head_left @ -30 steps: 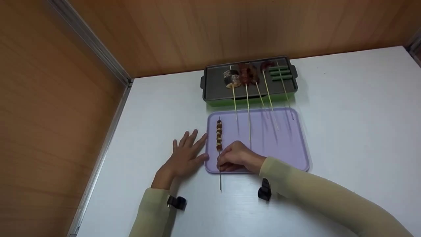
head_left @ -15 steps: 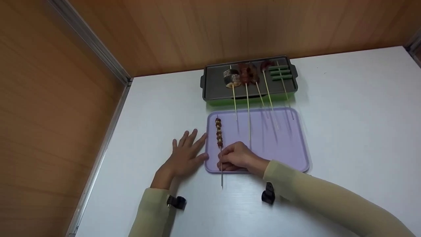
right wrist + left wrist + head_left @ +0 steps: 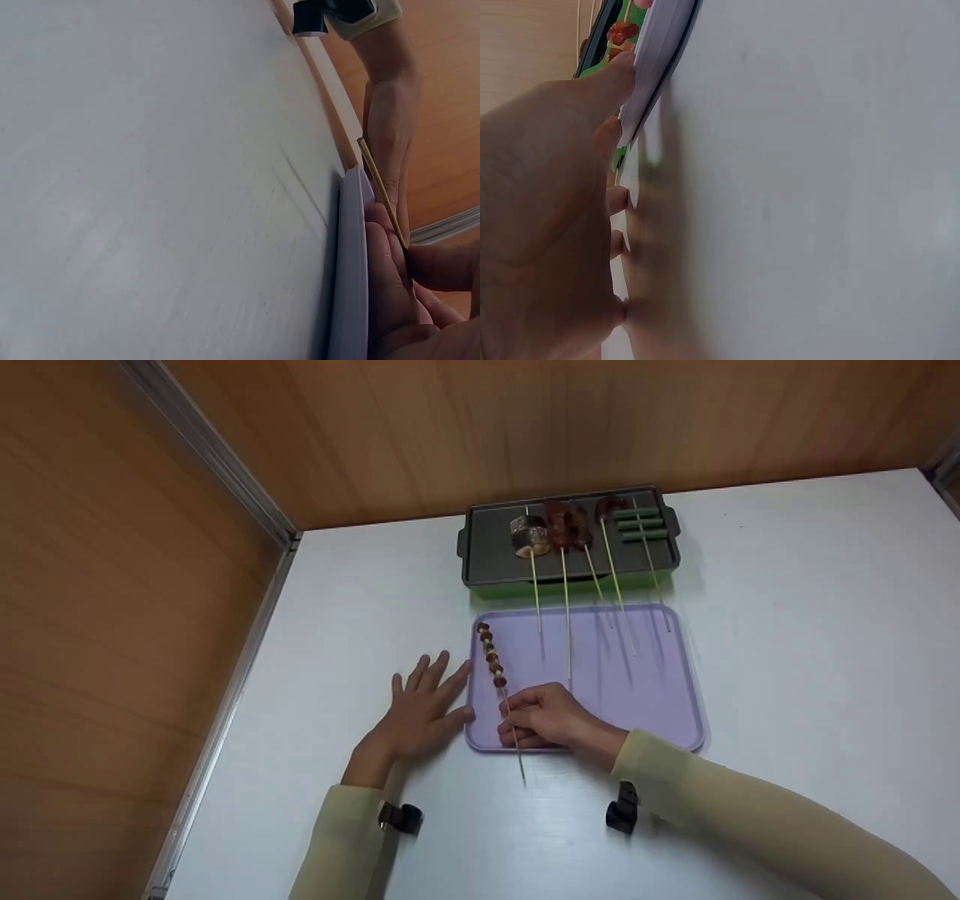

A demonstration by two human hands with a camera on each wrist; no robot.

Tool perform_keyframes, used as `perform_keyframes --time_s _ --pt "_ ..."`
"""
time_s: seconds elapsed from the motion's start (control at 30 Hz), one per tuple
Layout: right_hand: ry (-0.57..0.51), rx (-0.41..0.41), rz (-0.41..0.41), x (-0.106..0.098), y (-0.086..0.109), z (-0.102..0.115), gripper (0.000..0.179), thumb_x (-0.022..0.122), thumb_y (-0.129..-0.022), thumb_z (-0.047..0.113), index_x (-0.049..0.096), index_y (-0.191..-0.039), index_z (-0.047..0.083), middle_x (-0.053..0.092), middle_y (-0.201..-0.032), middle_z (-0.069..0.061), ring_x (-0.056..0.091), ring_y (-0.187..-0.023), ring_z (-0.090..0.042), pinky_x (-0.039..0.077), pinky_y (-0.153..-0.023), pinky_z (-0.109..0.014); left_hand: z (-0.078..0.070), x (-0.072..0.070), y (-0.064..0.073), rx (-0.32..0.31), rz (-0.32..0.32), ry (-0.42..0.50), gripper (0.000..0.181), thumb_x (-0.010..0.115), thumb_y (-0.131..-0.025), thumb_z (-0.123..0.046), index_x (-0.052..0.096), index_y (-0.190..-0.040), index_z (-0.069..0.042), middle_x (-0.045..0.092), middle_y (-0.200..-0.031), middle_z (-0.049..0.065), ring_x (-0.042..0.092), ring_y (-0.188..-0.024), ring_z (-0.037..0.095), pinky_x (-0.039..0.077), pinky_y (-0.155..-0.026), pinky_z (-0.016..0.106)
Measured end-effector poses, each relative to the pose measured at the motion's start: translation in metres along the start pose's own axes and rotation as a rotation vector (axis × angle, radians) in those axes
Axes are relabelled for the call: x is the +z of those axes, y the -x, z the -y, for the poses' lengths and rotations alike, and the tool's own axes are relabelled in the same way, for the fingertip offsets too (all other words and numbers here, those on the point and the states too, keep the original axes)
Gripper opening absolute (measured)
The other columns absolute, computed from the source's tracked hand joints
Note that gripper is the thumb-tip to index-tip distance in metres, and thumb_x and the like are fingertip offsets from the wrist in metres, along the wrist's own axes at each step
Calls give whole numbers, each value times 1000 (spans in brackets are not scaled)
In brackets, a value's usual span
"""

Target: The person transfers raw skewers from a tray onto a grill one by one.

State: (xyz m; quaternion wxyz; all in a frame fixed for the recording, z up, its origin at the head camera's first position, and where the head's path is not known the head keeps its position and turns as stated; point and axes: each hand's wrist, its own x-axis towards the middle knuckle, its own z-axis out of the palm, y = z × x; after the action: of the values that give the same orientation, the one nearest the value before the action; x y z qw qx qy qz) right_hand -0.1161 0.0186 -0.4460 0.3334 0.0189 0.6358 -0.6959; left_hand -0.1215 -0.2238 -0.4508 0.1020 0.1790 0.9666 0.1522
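Observation:
My right hand (image 3: 544,716) pinches the stick of a skewer (image 3: 492,657) threaded with small red-brown and pale pieces. The skewer slants over the left part of the purple tray (image 3: 637,712), its food end near the far left corner and its bare end past the front edge. In the right wrist view the stick (image 3: 381,184) runs between thumb and fingers, close over the tray's rim. My left hand (image 3: 420,716) lies with fingers spread on the white table, thumb and forefinger at the tray's left edge; in the left wrist view its thumb (image 3: 615,82) meets the rim.
Behind the tray stands a dark grill plate (image 3: 491,562) on a green base. Several skewers lie on it, one with green pieces (image 3: 639,526), one with a silvery-skinned chunk (image 3: 529,536); their sticks reach out over the tray. Wooden panels (image 3: 360,442) border the table's back and left.
The skewer's food end has swung left and its bare end right, so it now slants. My right hand has shifted slightly right. The left hand stays in place.

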Motion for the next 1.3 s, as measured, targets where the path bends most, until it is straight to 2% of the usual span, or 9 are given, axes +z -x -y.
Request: perform_keyframes --time_s 0.2,0.43,0.6,0.7,1.0,1.3 --pt "-4 -45 1 6 9 5 25 58 -94 -1 64 -116 -11 73 -88 -20 72 -72 -20 57 -58 -28 1 -2 0 -1 -3 7 66 41 -98 -60 19 -157 -38 7 -165 5 -4 -149 33 -3 -110 68" --pt "-4 -76 45 18 14 15 27 57 -95 0 61 -120 -11 73 -91 -18 72 -75 -18 58 -64 -32 3 -2 0 12 -8 -11 66 40 -99 -60 16 -156 -39 8 -164 6 -2 -149 34 -1 -109 69" --pt "-11 -121 62 20 15 31 30 55 -98 1 59 -126 -9 73 -92 -19 73 -80 -22 59 -70 -38 3 -3 0 13 -14 -14 66 39 -98 -63 16 -156 -41 9 -164 7 -1 -149 35 0 -109 70" --pt "1 -131 59 17 13 44 31 55 -99 4 58 -129 -6 73 -96 -17 73 -85 -23 58 -72 -37 2 -3 -1 11 -15 -15 67 36 -97 -66 18 -156 -40 9 -165 5 -1 -149 34 0 -109 69" --pt "-117 -103 3 4 -12 84 32 57 -99 5 58 -130 -5 70 -109 -22 71 -94 -26 57 -78 -36 0 -3 0 2 -8 7 66 40 -98 -62 16 -156 -42 7 -165 5 -4 -149 33 -3 -109 69" --pt "-150 -74 -91 -14 -43 108 28 58 -99 8 64 -123 -4 71 -107 -21 72 -91 -24 57 -78 -35 0 1 1 5 -24 13 66 41 -98 -60 22 -157 -36 10 -164 7 -2 -149 35 -1 -109 69"
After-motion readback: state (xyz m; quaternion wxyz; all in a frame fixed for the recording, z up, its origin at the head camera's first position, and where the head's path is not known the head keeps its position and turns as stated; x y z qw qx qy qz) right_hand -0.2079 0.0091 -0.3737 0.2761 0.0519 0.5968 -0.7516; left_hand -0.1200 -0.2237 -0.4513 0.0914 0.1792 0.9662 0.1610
